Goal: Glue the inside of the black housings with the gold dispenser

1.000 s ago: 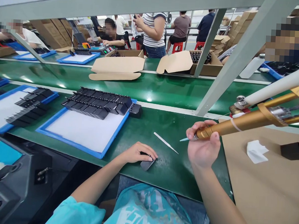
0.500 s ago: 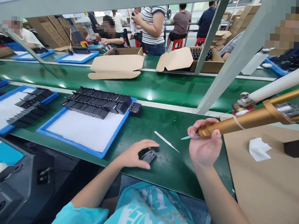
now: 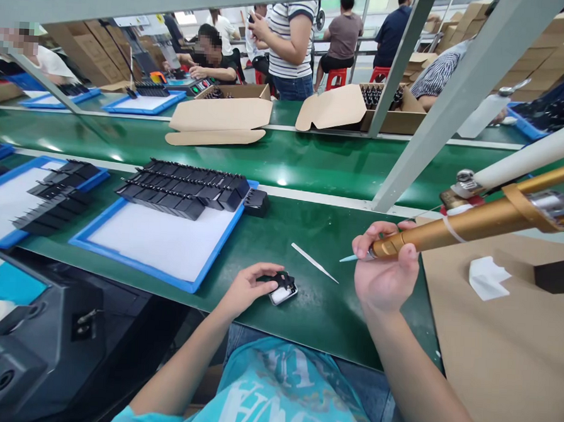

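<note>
My left hand (image 3: 249,288) pinches a small black plastic part (image 3: 285,279) between thumb and fingers. Just below it, on the green bench, is a small case (image 3: 283,295) with a pale inside and a light rim; whether the two are joined I cannot tell. My right hand (image 3: 385,276) is wrapped round the front end of a gold-coloured, tube-shaped dispenser (image 3: 460,230). Its pale teal nozzle (image 3: 349,258) points left over the bench. Between my hands lies a thin white pointed strip (image 3: 314,263).
A blue-rimmed tray (image 3: 193,287) holds rows of black boxes with pins (image 3: 183,190), one more box (image 3: 256,203) beside it. Cardboard (image 3: 502,348) covers the right side, with white paper (image 3: 489,278) on it. A slanted metal post (image 3: 438,125) rises ahead. Several people sit or stand beyond.
Beneath my left hand, a dark surface with small holes showed before; now a pale-bottomed case shows, and my fingers have closed on the black part. My right hand and the dispenser have barely moved.
</note>
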`<state>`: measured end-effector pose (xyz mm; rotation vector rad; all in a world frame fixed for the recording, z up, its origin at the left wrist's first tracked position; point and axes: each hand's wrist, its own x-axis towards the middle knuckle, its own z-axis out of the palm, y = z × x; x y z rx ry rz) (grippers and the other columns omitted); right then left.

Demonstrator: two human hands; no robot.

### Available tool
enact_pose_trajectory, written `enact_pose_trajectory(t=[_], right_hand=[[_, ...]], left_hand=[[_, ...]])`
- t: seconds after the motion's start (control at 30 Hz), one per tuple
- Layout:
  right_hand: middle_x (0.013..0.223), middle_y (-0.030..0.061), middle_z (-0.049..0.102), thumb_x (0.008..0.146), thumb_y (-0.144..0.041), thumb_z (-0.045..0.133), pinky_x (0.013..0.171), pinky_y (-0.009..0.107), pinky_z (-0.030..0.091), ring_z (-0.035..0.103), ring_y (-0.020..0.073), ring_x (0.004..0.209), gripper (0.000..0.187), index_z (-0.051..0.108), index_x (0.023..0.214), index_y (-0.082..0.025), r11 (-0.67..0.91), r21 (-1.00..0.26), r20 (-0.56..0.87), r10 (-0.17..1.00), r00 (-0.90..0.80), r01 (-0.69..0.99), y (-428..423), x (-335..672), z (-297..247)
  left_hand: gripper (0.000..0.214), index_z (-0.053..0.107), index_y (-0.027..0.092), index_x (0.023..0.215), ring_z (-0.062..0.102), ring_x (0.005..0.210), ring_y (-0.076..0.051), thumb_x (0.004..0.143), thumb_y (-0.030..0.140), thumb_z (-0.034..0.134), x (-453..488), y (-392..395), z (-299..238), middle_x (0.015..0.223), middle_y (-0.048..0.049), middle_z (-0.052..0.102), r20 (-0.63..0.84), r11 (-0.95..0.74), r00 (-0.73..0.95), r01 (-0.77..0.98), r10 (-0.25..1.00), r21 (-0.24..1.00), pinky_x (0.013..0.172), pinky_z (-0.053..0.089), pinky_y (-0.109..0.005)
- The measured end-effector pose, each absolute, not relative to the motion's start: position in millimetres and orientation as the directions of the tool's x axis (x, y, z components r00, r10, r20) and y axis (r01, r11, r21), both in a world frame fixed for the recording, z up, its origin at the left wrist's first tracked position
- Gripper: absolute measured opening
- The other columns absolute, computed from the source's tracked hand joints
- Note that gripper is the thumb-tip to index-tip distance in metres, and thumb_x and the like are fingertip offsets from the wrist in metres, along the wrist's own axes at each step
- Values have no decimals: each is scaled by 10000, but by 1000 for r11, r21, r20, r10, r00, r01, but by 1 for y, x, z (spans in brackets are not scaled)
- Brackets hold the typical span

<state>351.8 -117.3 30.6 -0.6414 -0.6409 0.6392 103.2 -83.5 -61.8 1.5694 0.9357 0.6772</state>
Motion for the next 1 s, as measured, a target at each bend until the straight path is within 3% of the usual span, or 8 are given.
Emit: enact_pose_trajectory(t=[0.07,0.17,0.23,0.33,0.53,0.7,1.0], right_hand=[[837,-36,613,823,-436,556,518,288,398,506,87,480,263,519,1046,-301,624,-712,329,702,631,-323,-119,350,32],[933,-31,597,825,-425,549,533,292,404,509,74,492,323,505,1135,-343,612,-715,321,717,619,-338,-123,346,35],[967,-25,590,819,-440,561,530,291,410,512,70,498,375,501,1179,-351,595,-713,322,747,582,-370,-125,343,37],[888,-21,602,803,-523,565,491,284,404,498,77,472,437,524,1190,-323,568,-716,350,795,496,-405,-129,340,38],[802,-24,621,828,-579,512,456,278,408,508,90,448,428,557,1149,-301,582,-678,423,809,409,-450,-134,335,37],[811,-24,630,851,-574,483,475,285,412,517,91,448,398,557,1128,-299,594,-658,438,802,406,-463,-136,333,37],[833,-25,637,876,-549,476,482,273,423,531,91,481,341,548,1093,-296,608,-626,466,794,392,-488,-135,334,35]], left_hand=[[335,695,209,1074,612,1138,-266,883,471,608,103,-94,-67,1176,-112,694,33,-200,519,268,854,942,1026,471,-463],[527,631,223,1223,577,1183,-298,790,512,714,106,-111,-70,1247,-123,656,154,-408,533,400,832,821,1031,460,-480],[549,610,209,1229,616,1113,-293,774,486,740,112,-117,-71,1210,-130,664,156,-442,516,495,842,748,955,511,-449],[407,597,212,1210,670,1003,-256,870,431,646,127,-119,-68,1135,-103,696,152,-465,513,564,845,683,867,544,-396],[373,592,221,1191,682,892,-204,845,331,678,158,-112,-39,1077,-57,713,304,-581,536,480,787,657,773,546,-314],[333,612,206,1124,674,885,-182,805,248,696,170,-108,-15,1011,-37,715,360,-605,534,404,765,686,801,534,-288],[337,612,211,1102,667,880,-173,777,224,700,174,-101,9,1006,-23,706,320,-646,622,410,714,644,795,516,-269]])
